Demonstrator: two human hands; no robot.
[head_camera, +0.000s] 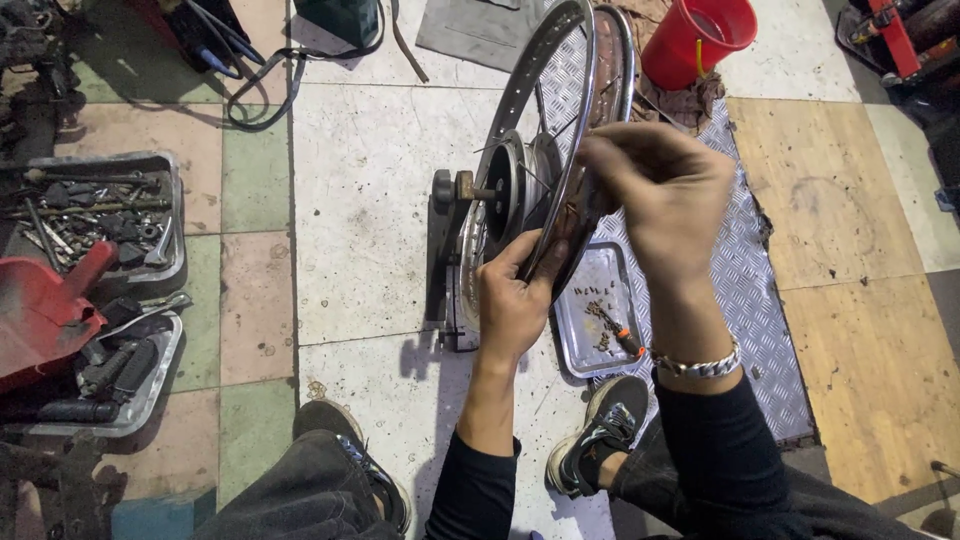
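At the rim (560, 150), mid-floor, left hand (515, 305) grips its near edge while right-hand fingers (600, 165) pinch something small at the spokes, can't tell what. Wheel stands upright on a stand (440, 260). Looks partway done: loose bits remain in the tray (600, 310). Red bucket (695, 40) far right, parts trays (100, 215) left; no labels visible.
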